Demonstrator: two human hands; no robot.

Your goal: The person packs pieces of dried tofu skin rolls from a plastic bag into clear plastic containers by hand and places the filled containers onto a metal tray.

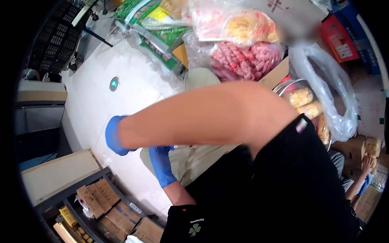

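Observation:
My right forearm stretches across the middle of the view, close to the camera. Its blue-gloved right hand (115,135) is bent away at the wrist, over the white tiled floor (85,97), and its fingers do not show. Below it, my left hand (161,164) also wears a blue glove. The right forearm covers most of its fingers, so what it holds, if anything, is hidden. Beige cloth (188,166), perhaps trousers, lies beside the left hand.
Clear bags of pink lumpy food (247,60) and green sacks (158,36) stand at the top. On the right are packs of yellowish food (302,97) and a plastic bag (342,117). A co-worker's hand (366,162) touches a pack. Cardboard boxes (101,194) fill a dark crate lower left.

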